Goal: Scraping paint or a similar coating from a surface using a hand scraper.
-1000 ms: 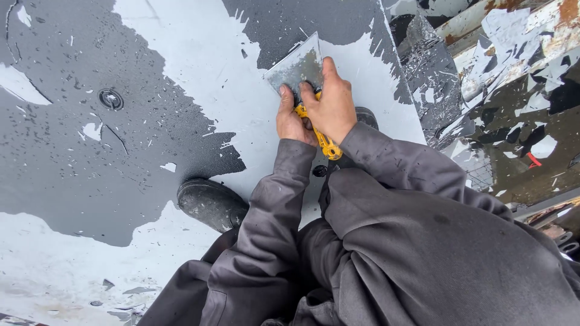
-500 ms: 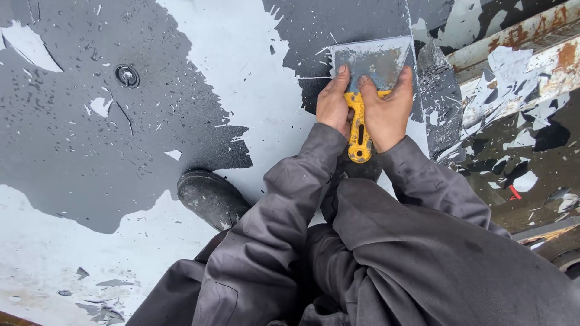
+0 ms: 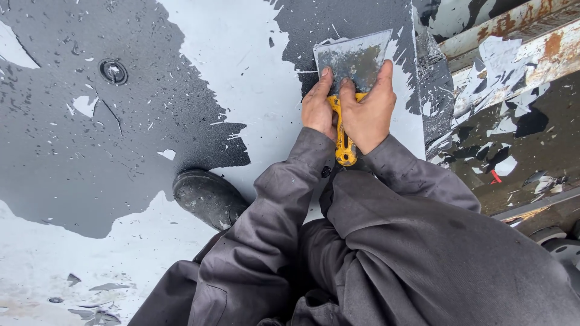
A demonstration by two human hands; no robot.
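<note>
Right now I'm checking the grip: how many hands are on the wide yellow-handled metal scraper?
2: left hand on the scraper handle's left side, right hand on its right; both press the blade.

Boot (image 3: 208, 198) left of scraper (image 3: 352, 66)

Dull, smeared metal scraper blade (image 3: 355, 59), seemingly plastic yellow handle (image 3: 344, 142)

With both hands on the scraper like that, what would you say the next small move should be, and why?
Probably a short push forward, blade kept low. Both the left hand and right hand press the yellow-handled scraper, whose wide blade lies flat at the edge of the dark coating. Pale bare surface lies beside it, so dark coating directly ahead seems next to lift.
</note>
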